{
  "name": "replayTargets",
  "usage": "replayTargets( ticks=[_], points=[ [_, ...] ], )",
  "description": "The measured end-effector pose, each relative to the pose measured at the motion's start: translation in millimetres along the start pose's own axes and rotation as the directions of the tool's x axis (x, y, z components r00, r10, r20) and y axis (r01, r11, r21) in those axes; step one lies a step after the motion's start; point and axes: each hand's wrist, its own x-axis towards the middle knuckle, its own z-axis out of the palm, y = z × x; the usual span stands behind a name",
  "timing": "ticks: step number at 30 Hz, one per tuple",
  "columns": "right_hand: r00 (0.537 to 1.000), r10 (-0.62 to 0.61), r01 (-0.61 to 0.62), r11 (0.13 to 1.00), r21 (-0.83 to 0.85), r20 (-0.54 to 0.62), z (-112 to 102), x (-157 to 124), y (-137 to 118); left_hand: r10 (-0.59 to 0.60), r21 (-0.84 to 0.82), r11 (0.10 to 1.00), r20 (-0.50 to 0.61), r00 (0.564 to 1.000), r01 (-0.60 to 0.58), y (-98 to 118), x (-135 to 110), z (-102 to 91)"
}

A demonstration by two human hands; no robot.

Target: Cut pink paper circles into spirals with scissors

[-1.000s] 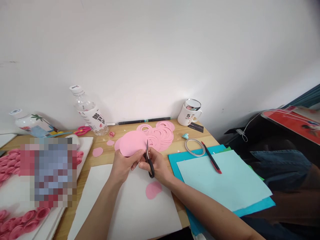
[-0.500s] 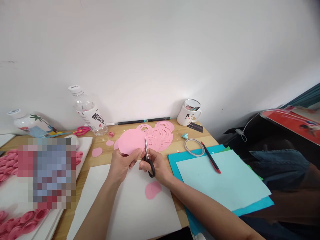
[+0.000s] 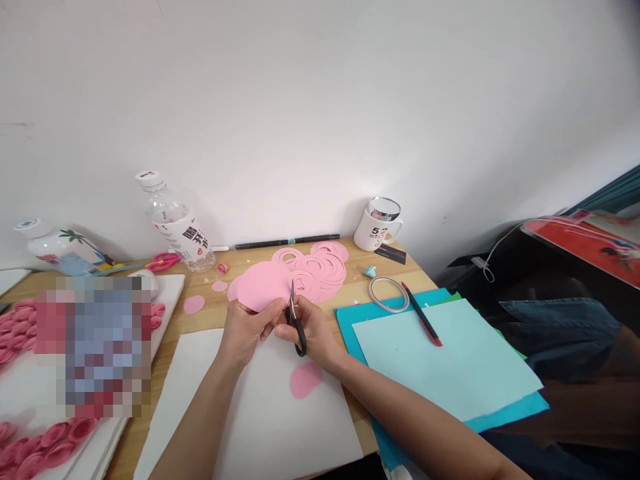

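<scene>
My left hand (image 3: 249, 328) pinches the lower edge of a round pink paper disc (image 3: 263, 285), held up over the table. My right hand (image 3: 311, 327) is closed around black-handled scissors (image 3: 300, 333), whose blades point upward at the disc's right edge; the blades look nearly closed. Behind the disc lies a pile of pink paper spirals (image 3: 320, 272). Below my hands a loose pink paper piece (image 3: 306, 380) rests on a large white board (image 3: 280, 413).
A clear bottle (image 3: 177, 227) and a white mug (image 3: 379, 227) stand by the wall. Blue paper sheets (image 3: 440, 360) with a black-and-red pen (image 3: 423, 313) and a roll of tape (image 3: 389, 295) lie right. At left, pink paper roses (image 3: 60, 453) cover a white board.
The scissors have closed a little and their handle has shifted slightly left. The pink disc has dipped slightly, and my left hand keeps its grip on it.
</scene>
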Motion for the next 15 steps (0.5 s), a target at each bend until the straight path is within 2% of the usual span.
replayTargets(
  ticks=[7,15],
  points=[
    [1.000,-0.014,0.014,1.000,-0.025,0.007,-3.1,1.0,1.9,-0.004,0.012,1.000,0.011,1.000,0.004,4.1,-2.4,-0.2],
    [1.000,0.024,-0.024,1.000,-0.013,-0.004,-0.4,0.0,-4.8,-0.004,0.042,0.999,0.018,1.000,0.003,1.1,-0.2,-3.2]
  ],
)
